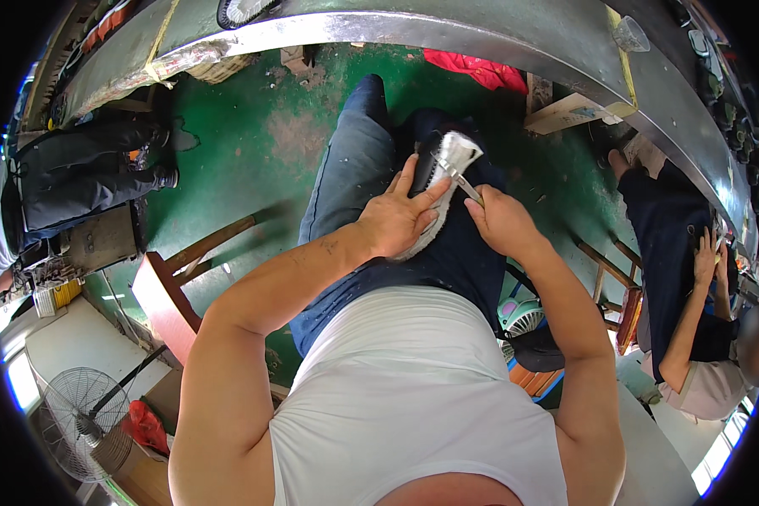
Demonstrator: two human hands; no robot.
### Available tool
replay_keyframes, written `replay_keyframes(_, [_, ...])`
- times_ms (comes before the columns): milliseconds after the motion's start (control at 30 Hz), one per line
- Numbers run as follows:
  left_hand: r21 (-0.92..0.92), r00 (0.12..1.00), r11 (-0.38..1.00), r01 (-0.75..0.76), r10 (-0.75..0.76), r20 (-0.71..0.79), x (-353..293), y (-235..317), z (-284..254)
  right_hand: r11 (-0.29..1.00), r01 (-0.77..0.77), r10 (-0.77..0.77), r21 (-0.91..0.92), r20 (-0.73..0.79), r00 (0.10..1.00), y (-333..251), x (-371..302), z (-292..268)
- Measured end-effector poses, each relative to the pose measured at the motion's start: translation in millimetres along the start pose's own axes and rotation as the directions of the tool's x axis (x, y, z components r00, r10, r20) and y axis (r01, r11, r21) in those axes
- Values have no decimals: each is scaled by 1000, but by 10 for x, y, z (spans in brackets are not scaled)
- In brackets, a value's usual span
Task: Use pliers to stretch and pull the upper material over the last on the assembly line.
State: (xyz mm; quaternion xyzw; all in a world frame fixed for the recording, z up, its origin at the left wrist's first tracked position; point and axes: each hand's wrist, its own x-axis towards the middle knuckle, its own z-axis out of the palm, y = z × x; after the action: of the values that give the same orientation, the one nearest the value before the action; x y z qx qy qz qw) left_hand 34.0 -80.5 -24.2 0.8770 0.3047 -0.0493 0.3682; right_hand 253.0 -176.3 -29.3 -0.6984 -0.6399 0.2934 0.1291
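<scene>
A shoe (458, 152) lies sole-up and slanted across my lap, its underside pale grey-white with a dark toothed edge. My left hand (399, 217) grips it from the left, the thumb and fingers spread over its side and middle. In my right hand (503, 221) is a slim metal hand tool (460, 178) with a pale handle. Its metal end rests on or just over the shoe's underside, near the far end; the exact kind of tool cannot be made out. My fist hides most of the handle.
A long metal-edged bench (447, 32) curves across the far side. Red cloth (478, 71) lies under it on the green floor (253, 160). Wooden stools (164, 295) stand left and right. A standing fan (80, 419) is at lower left. Other people sit on both sides.
</scene>
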Motion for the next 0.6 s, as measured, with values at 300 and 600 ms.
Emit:
replay_keyframes(300, [-527,976,842,115,-195,-98,-163,-309,292,971,186,-169,153,-116,979,-355,-199,-36])
replay_keyframes(600, [-930,946,314,191,-310,89,94,-293,198,770,-218,235,599,52,971,-21,-447,-10])
